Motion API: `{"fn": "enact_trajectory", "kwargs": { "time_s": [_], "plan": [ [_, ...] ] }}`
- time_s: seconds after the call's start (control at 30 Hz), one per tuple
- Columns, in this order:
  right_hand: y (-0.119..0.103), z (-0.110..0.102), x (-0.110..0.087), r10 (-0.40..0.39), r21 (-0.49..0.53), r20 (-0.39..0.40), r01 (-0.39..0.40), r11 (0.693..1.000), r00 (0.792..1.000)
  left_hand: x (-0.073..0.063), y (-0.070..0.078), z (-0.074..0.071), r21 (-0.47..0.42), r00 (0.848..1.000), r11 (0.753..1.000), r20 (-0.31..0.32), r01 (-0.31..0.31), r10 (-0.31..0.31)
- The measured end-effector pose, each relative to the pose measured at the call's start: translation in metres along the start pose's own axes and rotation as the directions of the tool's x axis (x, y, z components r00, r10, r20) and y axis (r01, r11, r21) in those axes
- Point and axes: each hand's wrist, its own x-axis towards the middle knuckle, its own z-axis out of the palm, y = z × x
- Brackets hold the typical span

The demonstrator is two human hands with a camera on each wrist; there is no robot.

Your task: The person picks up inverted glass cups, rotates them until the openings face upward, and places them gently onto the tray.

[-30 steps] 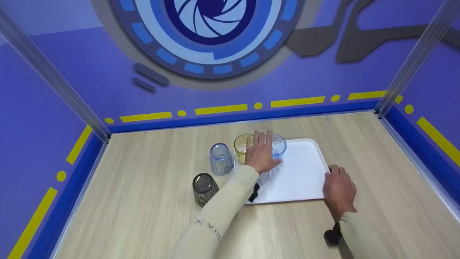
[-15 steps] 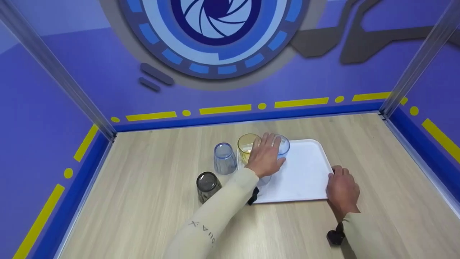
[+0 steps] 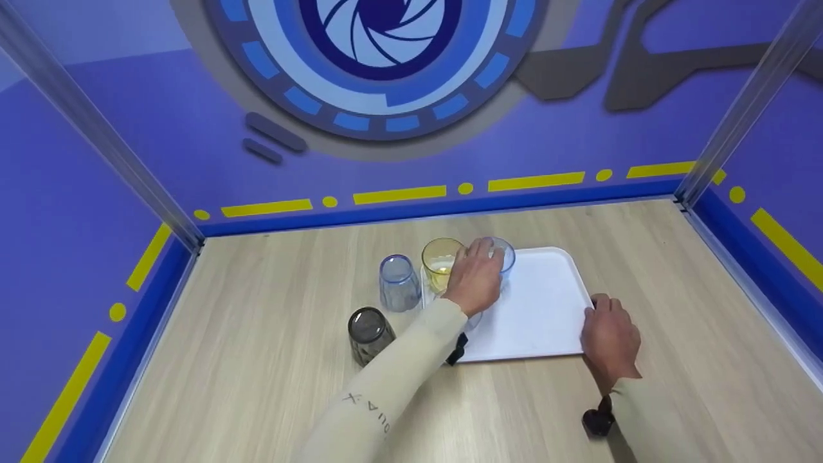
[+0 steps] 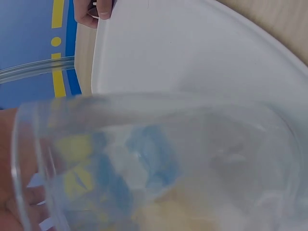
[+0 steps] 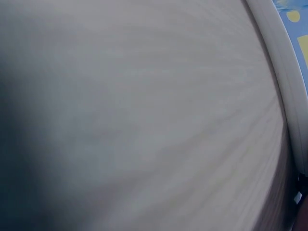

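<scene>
My left hand (image 3: 474, 278) bends its fingers over the rim of a light-blue glass (image 3: 506, 263). The thumb is hidden. A yellow glass (image 3: 438, 267) stands upright just left of the hand. Under the wrist shows part of a clear glass (image 3: 474, 320), which fills the near part of the left wrist view as an upright clear glass (image 4: 159, 159). These glasses stand at the left side of a white tray (image 3: 537, 321). At the tray's right edge my right hand (image 3: 611, 337) grips the rim; the left wrist view also shows those fingers (image 4: 94, 10) there.
Left of the tray, a blue-rimmed glass (image 3: 399, 283) and a dark grey glass (image 3: 370, 335) stand upside down on the wooden table (image 3: 276, 334). Purple-blue panels (image 3: 360, 151) enclose the table at the back and sides.
The left hand was spread flat over the glasses with its thumb out to the right; now its fingers are bent and the thumb is tucked out of sight. The right hand stays at the tray.
</scene>
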Motion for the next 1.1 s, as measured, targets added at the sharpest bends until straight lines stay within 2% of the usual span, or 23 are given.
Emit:
{"fn": "enact_trajectory", "kwargs": {
  "time_s": [0.17,0.5,0.83,1.1],
  "plan": [
    [-0.002,0.0,0.0,0.014,0.002,0.015,-0.014,1.0,1.0,0.002,0.001,0.002,-0.002,1.0,1.0,-0.02,-0.001,0.001],
    [-0.002,-0.001,0.0,0.016,0.004,0.0,-0.016,1.0,1.0,0.001,0.002,-0.003,-0.038,1.0,0.999,-0.01,0.024,-0.024],
    [-0.003,0.001,0.001,0.047,-0.024,0.031,-0.046,0.999,0.998,-0.004,-0.003,-0.009,-0.044,1.0,0.999,0.006,0.031,-0.031],
    [-0.003,0.0,0.003,0.049,-0.028,0.047,-0.047,0.998,0.998,-0.008,-0.009,-0.014,-0.041,1.0,0.999,-0.006,0.022,-0.022]
  ]
}}
